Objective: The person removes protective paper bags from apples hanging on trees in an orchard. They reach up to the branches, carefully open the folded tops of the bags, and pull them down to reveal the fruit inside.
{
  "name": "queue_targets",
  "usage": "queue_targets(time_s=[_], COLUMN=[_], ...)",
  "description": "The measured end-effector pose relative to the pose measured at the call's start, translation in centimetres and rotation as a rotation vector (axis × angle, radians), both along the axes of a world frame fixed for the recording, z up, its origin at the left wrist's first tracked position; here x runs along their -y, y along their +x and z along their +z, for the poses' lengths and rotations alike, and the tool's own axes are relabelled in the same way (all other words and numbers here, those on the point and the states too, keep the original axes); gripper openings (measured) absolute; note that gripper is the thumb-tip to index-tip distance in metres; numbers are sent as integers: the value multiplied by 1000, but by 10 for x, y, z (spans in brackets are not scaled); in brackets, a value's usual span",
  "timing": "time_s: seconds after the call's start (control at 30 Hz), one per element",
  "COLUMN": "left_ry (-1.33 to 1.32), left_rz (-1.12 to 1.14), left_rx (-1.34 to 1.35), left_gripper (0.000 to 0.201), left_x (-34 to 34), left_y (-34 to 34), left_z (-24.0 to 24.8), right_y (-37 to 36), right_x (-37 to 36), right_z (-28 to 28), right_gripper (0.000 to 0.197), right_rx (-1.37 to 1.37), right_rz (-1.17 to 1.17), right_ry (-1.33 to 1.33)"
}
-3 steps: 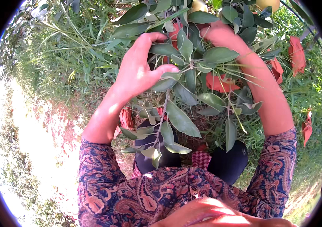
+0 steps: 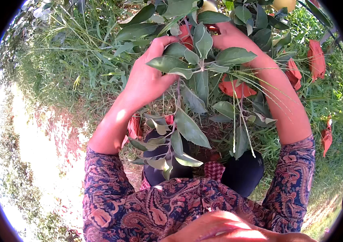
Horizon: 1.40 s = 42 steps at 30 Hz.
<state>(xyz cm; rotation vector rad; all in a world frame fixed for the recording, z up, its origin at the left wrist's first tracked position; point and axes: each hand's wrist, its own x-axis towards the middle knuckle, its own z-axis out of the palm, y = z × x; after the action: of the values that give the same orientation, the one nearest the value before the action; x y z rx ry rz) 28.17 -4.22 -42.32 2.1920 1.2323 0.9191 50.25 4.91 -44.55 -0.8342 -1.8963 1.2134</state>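
Note:
My left hand is curled around the left side of a red paper bag, which is partly covered by leaves. Its index finger reaches the bag's edge, while the thumb tip is hidden under a leaf. Opposite it, my right hand reaches in from the right with bent fingers; leaves cover the fingertips and whatever they grip. Between the hands a leafy twig stands in front of the bag. A lower leafy branch hangs toward my knees.
Pale yellow fruits show at the top edge among leaves. Another red paper bag hangs below my right hand, and several more red papers are at the right. Long grass surrounds the branches. My dark-clad knees are below.
The leafy twig between my hands has shifted and turned, and a leaf now covers my left thumb tip. My right hand has moved slightly, showing more of its fingers. Thin grass stems have swung.

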Motion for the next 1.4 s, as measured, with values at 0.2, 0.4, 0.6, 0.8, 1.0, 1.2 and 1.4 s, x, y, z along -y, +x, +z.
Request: queue_targets(time_s=[0.2, 0.4, 0.6, 0.8, 1.0, 1.2, 1.4], left_ry=[234, 324, 404, 508, 535, 647, 558], left_rz=[132, 165, 248, 238, 324, 331, 322], left_rx=[-197, -124, -127, -372, -428, -192, 97], left_gripper=[42, 40, 40, 38, 26, 32, 38], left_x=[0, -12, -18, -33, -35, -39, -51], left_y=[-6, -18, -20, -16, -7, 6, 14], left_z=[-4, -20, -16, -10, -2, 7, -6], right_y=[-16, -35, -41, -35, -20, -32, -27], right_x=[-7, 0, -1, 0, -1, 2, -10], right_z=[-12, -2, 8, 9, 1, -3, -7], right_gripper=[40, 43, 29, 18, 26, 31, 29], right_rx=[-87, 202, 52, 40, -301, -497, -426], right_rz=[-192, -253, -205, -153, 74, -48, 6], right_ry=[384, 699, 607, 691, -28, 5, -13])
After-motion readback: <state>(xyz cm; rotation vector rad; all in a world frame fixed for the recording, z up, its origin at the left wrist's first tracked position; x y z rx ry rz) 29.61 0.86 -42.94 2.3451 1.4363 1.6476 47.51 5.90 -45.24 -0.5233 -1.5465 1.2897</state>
